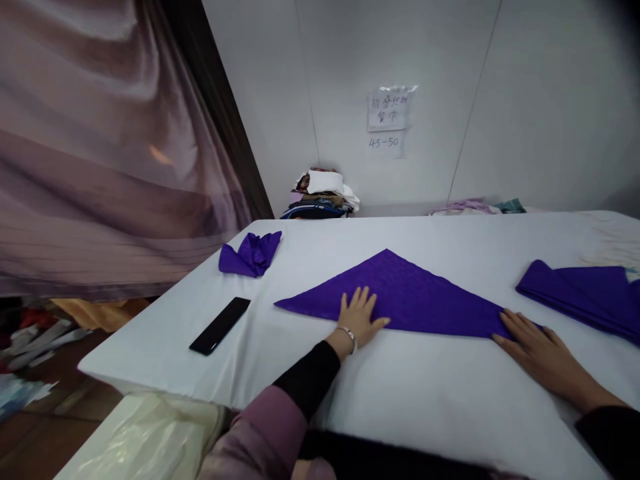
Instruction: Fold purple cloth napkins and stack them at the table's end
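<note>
A purple cloth napkin (420,293) lies on the white-covered table (400,380), folded into a wide triangle with its peak pointing away from me. My left hand (359,317) rests flat on the napkin near its front edge, left of the middle, fingers spread. On the right corner of the triangle lies my right hand (533,347), fingers stretched out and covering that tip. Neither hand grips anything. The left corner of the napkin is uncovered and flat.
A crumpled purple cloth (253,255) sits at the table's far left, with a black phone (220,325) nearer me. More folded purple cloth (583,293) lies at the right. Behind the table are a stack of cloths (323,193) and a wall with a paper sign (389,113).
</note>
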`<action>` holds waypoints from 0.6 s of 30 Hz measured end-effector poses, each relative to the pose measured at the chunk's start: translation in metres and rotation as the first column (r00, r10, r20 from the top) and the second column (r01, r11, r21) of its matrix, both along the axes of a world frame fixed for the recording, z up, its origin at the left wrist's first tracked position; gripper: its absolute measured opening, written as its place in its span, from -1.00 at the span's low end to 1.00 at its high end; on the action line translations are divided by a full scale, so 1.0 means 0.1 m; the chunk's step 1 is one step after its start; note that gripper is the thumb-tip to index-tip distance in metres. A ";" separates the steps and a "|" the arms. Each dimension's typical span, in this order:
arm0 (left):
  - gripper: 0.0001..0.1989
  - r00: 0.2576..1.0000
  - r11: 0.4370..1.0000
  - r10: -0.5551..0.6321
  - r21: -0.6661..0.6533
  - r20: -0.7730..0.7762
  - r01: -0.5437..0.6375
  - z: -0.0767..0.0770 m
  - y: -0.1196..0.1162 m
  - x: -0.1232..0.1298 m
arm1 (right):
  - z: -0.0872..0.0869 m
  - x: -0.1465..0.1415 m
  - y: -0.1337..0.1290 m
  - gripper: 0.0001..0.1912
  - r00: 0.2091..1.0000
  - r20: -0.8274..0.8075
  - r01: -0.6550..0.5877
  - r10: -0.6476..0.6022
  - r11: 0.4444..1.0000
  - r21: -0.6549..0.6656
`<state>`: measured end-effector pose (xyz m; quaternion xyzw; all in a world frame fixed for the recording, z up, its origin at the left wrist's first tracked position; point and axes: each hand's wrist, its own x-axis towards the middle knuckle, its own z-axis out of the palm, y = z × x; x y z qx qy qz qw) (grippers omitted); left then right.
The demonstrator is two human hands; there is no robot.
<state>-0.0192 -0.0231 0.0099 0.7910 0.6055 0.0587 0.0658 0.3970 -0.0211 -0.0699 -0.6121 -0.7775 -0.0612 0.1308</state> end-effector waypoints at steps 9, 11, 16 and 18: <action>-0.25 0.999 0.997 0.012 -0.076 -0.030 -0.014 -0.06 0.05 -0.33 | 0.12 -0.12 -0.03 -0.35 0.997 0.071 0.001 0.005 0.997 -0.082; -0.28 0.981 0.979 0.184 -0.073 -0.067 -0.189 -0.05 0.09 -0.72 | 0.14 -0.15 -0.04 -0.32 0.998 0.054 0.023 -0.019 0.996 -0.083; -0.39 0.792 0.798 0.600 0.010 -0.112 -0.603 0.00 0.15 -1.55 | 0.25 -0.21 -0.06 -0.26 0.997 0.013 0.074 -0.073 0.982 -0.175; -0.44 0.786 0.792 0.610 0.031 -0.103 -0.610 0.03 0.16 -1.63 | 0.33 -0.24 -0.04 -0.26 0.995 -0.013 0.089 -0.096 0.963 -0.253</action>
